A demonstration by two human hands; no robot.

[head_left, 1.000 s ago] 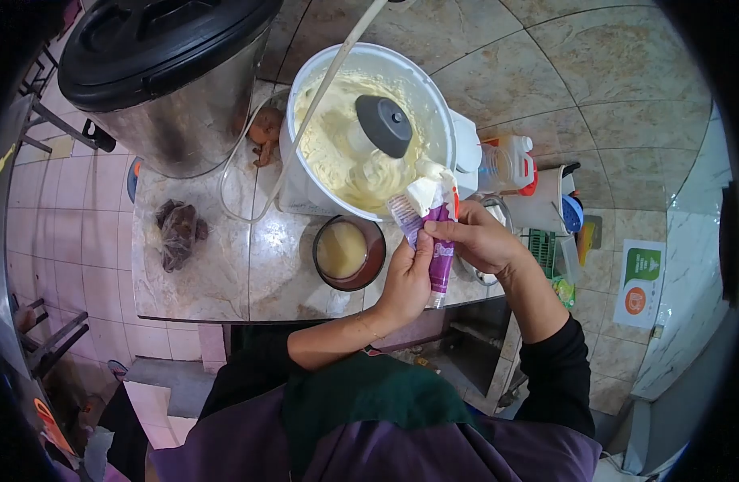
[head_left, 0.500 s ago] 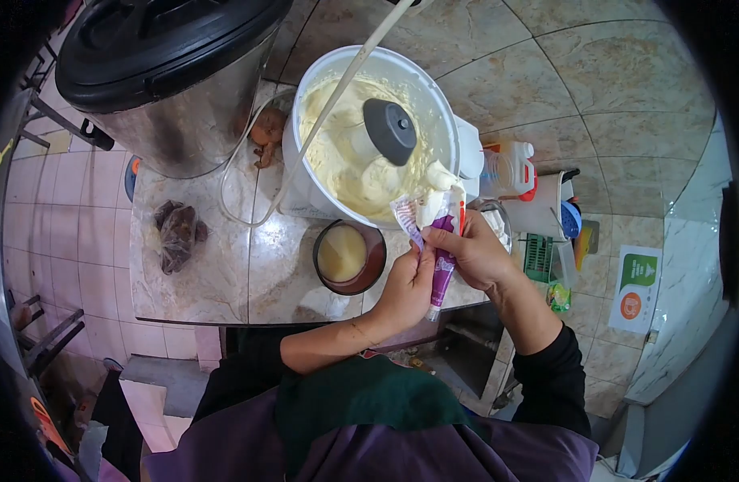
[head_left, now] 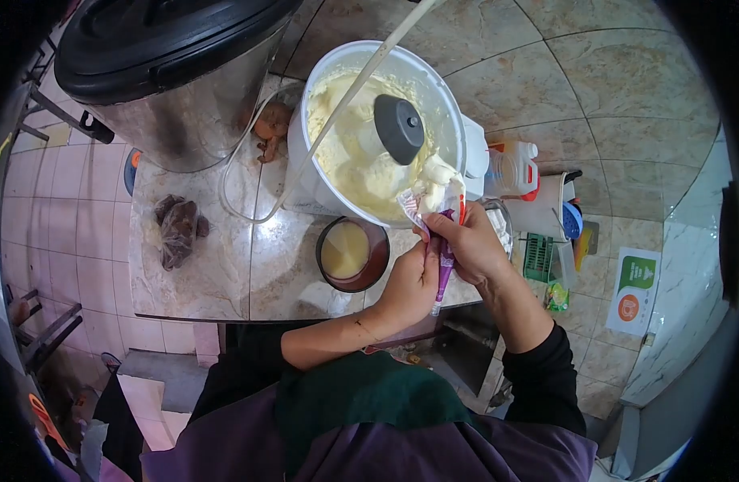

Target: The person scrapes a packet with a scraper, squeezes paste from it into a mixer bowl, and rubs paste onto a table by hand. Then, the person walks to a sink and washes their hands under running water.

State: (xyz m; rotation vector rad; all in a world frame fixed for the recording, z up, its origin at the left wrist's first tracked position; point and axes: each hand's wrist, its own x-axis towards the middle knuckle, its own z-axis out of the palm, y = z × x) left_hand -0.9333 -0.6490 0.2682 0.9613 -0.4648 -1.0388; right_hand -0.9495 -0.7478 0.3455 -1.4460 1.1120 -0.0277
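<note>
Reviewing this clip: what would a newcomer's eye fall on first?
Likely the big white bowl of pale cream, upper middle, with a dark grey cone inside. Near its lower edge, the left hand and right hand hold a purple packet, a white lump at its open end. A large metal pot with a black lid stands at upper left.

marbled tile wall [head_left: 626,88], pinkish tiled floor [head_left: 96,221]

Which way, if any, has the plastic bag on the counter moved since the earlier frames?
No, no visible movement: the plastic bag lies to the left of the counter seam, with about the same gap as before.
</note>
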